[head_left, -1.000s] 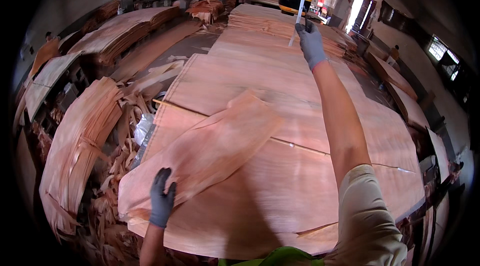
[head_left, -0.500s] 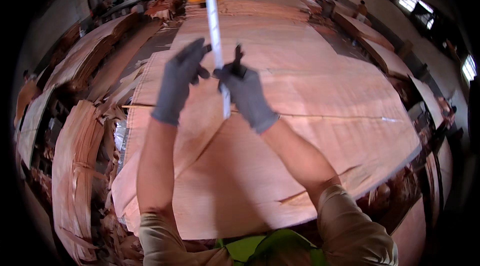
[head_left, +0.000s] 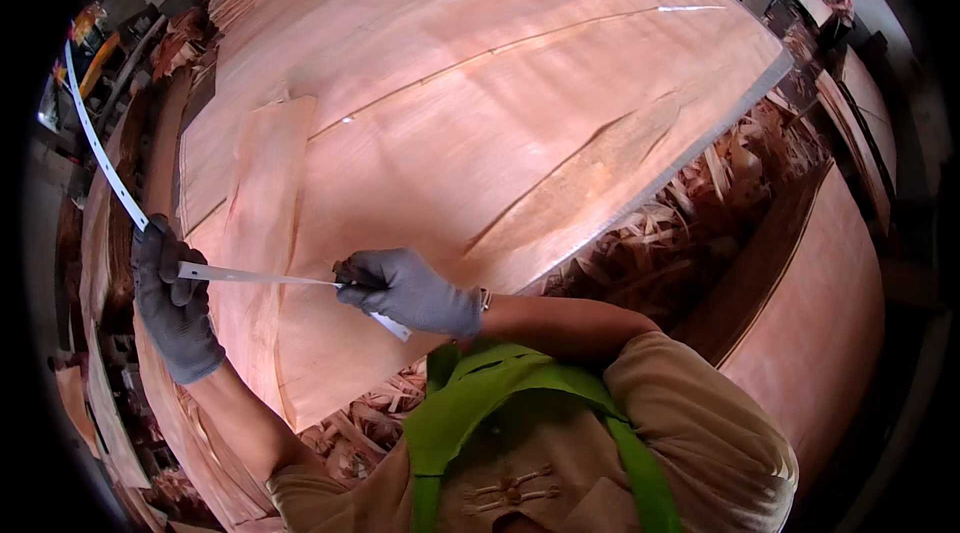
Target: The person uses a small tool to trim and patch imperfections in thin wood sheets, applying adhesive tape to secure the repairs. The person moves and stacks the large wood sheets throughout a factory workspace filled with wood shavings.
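Both my hands wear grey gloves with dark fingertips. A narrow white tape with small holes along it (head_left: 98, 145) comes down from the upper left to my left hand (head_left: 172, 308), whose fingers are closed on it. From there a stretch of the tape crosses to my right hand (head_left: 418, 291), which pinches it; a short end sticks out below that hand. Beneath lies a large pinkish wood veneer sheet (head_left: 480, 143), with a long split across its far part and a rough brown patch at its right. A narrow veneer strip (head_left: 262, 203) lies on it.
Torn veneer scraps (head_left: 665, 223) fill the gap along the sheet's right edge. A stack of curved veneer (head_left: 820, 293) stands on the right, and more stacks line the left. Another person (head_left: 838, 11) is at the far right.
My view has turned, and both hands now appear lower and farther left. They have moved apart, with the tape stretched between them. My right hand has come in close to my body.
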`<state>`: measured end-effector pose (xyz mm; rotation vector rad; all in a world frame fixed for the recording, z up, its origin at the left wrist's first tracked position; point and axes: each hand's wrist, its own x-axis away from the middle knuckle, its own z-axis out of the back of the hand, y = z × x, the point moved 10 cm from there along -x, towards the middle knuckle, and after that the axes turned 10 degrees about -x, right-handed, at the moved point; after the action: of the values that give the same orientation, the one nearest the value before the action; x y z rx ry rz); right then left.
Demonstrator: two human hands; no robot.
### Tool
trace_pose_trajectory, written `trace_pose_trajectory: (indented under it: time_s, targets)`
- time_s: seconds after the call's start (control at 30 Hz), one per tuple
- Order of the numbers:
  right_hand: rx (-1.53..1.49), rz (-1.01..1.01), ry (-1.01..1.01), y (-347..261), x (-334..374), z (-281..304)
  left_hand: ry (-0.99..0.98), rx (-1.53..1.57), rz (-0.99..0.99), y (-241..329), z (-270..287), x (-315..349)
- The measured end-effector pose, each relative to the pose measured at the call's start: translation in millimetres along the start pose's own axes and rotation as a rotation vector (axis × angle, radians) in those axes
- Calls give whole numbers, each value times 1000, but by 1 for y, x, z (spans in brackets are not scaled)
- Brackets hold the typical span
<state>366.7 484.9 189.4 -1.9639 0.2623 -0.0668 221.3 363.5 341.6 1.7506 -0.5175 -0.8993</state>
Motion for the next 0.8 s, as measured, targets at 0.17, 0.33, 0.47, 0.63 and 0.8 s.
trace_pose_trajectory:
  time_s: [0.17,0.33,0.47,0.63,0.8]
  targets:
    - [-156,-241,-5,45,53,44,302,-112,183,-43,-36,47]
    - [97,-334,341,160,168,206,18,-480,456,-148,-123,120]
    - [75,54,348,71,179,153,-159,-297,638,-230,-172,155]
    - [126,-128,399,99,178,129,-224,-449,303,-263,-180,143]
    - [18,-183,541,162,196,153,-156,-215,591,-341,-161,158]
